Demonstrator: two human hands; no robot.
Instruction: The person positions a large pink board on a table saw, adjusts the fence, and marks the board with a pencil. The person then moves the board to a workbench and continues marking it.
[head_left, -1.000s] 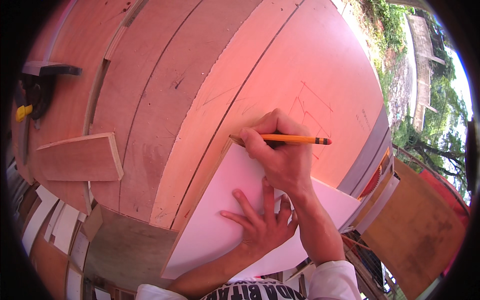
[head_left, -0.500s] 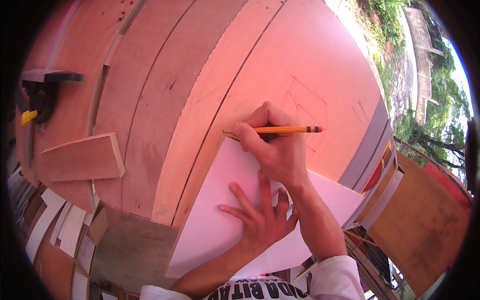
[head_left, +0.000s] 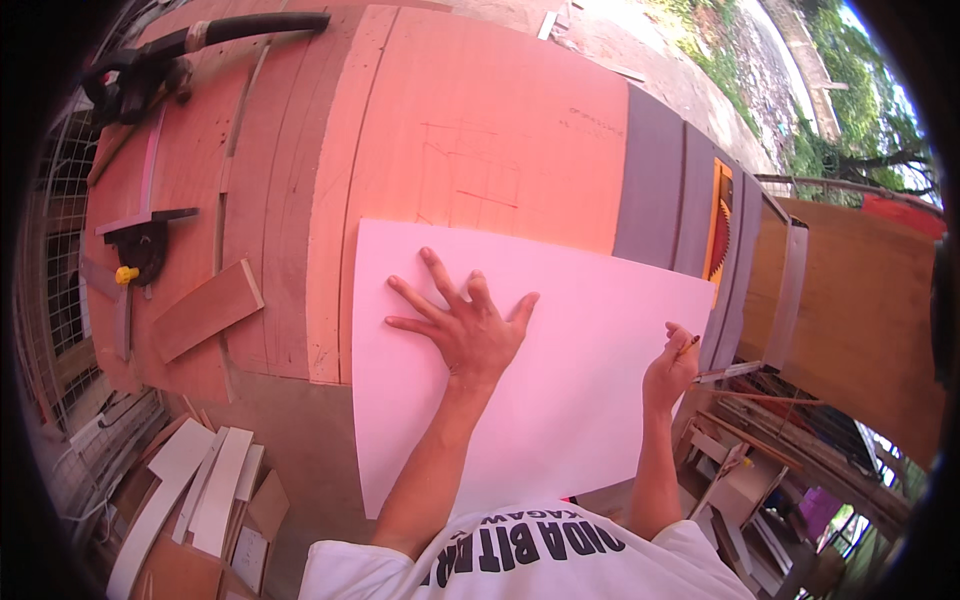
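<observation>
A large white sheet (head_left: 570, 390) lies on the wooden worktop and reaches over its near edge. My left hand (head_left: 468, 330) rests on the left half of the sheet, its fingers spread. At the sheet's right edge my right hand (head_left: 668, 380) is closed on a pencil (head_left: 690, 343); only a short part of the pencil shows, the rest being hidden by the hand. Faint red pencil lines (head_left: 488, 185) mark the worktop (head_left: 560, 130) just beyond the sheet.
A toothed circular saw blade (head_left: 722, 245) shows in a slot right of the sheet. To the left are a loose board (head_left: 208, 312), a black clamp-like tool with a yellow knob (head_left: 127, 274), and a black hose (head_left: 260, 28). Offcuts (head_left: 200, 490) are piled at lower left.
My right hand has moved with the pencil from the sheet's far left corner to its right edge. My left hand sits farther from my body, fingers spread. The view has shifted.
</observation>
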